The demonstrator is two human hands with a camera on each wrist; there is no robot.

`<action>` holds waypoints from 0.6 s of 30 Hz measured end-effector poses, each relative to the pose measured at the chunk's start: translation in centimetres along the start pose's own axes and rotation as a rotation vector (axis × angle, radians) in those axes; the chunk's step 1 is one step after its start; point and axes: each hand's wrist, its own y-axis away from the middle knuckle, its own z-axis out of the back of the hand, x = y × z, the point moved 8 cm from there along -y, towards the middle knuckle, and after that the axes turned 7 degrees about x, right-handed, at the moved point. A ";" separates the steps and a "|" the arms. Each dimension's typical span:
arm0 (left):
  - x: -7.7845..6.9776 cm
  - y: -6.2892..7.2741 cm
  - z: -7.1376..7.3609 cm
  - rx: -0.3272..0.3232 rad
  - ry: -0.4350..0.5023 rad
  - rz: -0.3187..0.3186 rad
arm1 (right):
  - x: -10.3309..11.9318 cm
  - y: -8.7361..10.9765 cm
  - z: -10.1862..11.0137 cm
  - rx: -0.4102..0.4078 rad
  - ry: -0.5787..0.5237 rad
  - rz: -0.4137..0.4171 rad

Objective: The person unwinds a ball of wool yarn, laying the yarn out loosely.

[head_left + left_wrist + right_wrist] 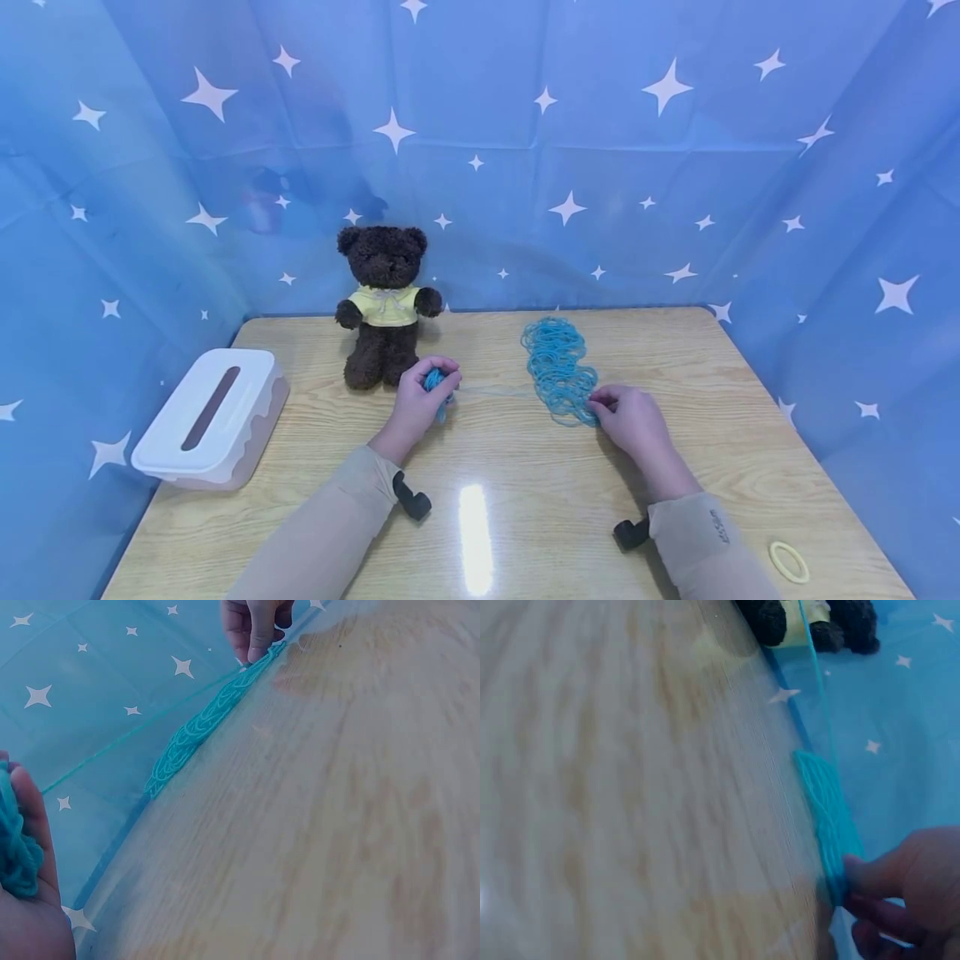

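My left hand [420,402] grips a small wound bundle of blue yarn [434,380], held in front of the teddy bear. In the left wrist view, that bundle [16,847] bulges out beside the fingers at the left edge. A single taut strand [120,745] stretches from it toward my right hand [636,421]. To the right of centre, a long heap of loosely looped blue yarn [557,362] lies on the table. My right thumb and fingers pinch the yarn at the near right end of this heap, seen also in the right wrist view [832,825].
A dark brown teddy bear [385,271] in a yellow top stands at the back left. On the far left is a white lidded box [247,417] with a slot. A pale yellow ring [789,562] lies near the front right. Starry blue cloth [480,83] hangs behind the wooden table [540,492].
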 end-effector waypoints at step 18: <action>-0.1 0.0 -0.5 0.054 0.058 0.011 | 16.0 -0.1 -8.0 0.140 -0.172 0.366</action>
